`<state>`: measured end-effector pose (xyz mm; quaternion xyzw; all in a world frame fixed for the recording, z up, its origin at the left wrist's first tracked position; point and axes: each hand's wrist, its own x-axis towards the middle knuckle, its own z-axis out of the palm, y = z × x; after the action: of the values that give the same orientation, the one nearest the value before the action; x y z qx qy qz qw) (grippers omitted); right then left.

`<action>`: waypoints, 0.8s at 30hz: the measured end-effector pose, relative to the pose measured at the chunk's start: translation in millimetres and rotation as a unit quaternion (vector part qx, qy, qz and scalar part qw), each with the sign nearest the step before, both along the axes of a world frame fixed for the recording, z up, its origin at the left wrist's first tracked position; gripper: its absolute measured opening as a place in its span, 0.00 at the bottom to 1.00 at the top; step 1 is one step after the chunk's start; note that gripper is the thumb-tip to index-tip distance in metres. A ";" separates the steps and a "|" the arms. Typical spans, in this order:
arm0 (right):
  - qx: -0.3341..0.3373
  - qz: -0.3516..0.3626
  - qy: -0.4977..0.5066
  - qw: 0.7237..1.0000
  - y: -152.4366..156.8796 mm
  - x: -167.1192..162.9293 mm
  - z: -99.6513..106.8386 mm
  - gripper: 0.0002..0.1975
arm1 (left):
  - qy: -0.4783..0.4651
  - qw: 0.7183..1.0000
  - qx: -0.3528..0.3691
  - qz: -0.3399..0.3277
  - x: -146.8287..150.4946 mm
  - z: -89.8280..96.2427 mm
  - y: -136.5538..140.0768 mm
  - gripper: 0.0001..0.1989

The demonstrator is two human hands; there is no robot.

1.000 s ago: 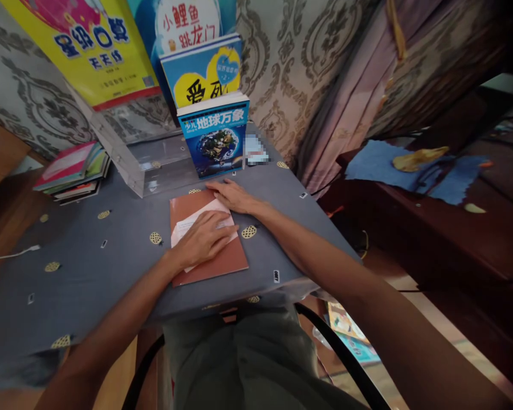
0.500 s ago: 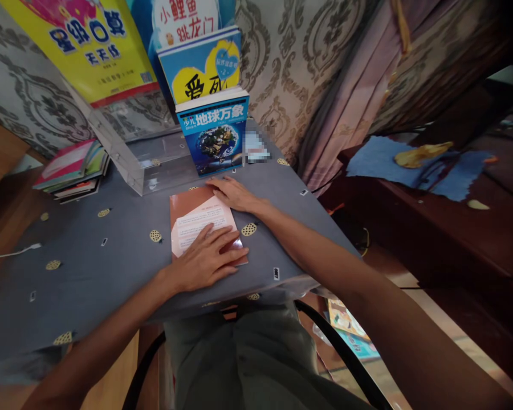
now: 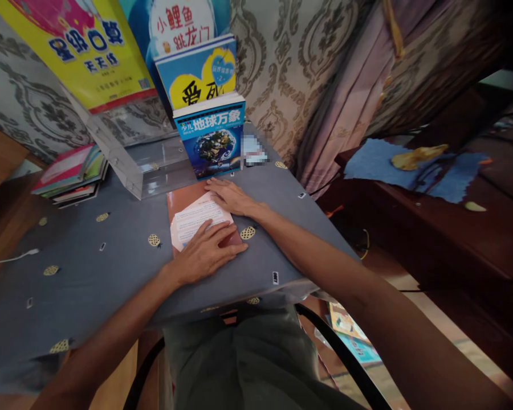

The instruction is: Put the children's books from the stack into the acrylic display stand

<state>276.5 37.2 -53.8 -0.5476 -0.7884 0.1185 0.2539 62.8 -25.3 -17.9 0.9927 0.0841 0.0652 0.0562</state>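
Observation:
A reddish-brown book (image 3: 194, 216) with a pale printed panel lies flat on the table. My left hand (image 3: 207, 250) rests across its near edge and lower part, fingers stretched to the right. At the far right corner, my right hand (image 3: 228, 196) lies with its fingers extended over the cover. Both hands are open and flat, gripping nothing. Just beyond the book stands a blue book with a globe picture (image 3: 216, 145), upright in a clear acrylic stand (image 3: 162, 177). My hands hide the book's near edge and right side.
Behind the globe book stand a blue-and-yellow book (image 3: 196, 71) and a yellow workbook (image 3: 98, 62). A pile of thin books (image 3: 70, 173) lies at the left, near a white cable (image 3: 12, 256). Patterned cloth covers the table (image 3: 123, 273). A blue cloth (image 3: 380, 168) lies on furniture at right.
The brown book has slid a little away from me, closer to the stand, with both hands moving along on it. The view has shifted slightly.

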 end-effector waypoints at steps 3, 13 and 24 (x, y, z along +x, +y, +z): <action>-0.003 -0.003 -0.012 1.000 -0.5 -0.7 0.7 0.23 | 0.001 1.000 0.012 -0.001 0.1 -1.3 -1.5 0.20; 0.009 0.009 -0.003 1.000 -2.1 0.2 0.1 0.22 | 0.010 0.997 0.064 0.030 -36.2 6.1 -21.9 0.21; 0.021 0.010 -0.001 1.000 1.1 1.5 -6.3 0.23 | -0.076 0.984 0.083 0.135 -107.7 9.5 -39.1 0.16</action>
<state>278.0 38.3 -60.1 -0.5344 -0.7963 0.1042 0.2636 -44.9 -64.5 -8.4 0.9656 0.2070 0.1544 -0.0297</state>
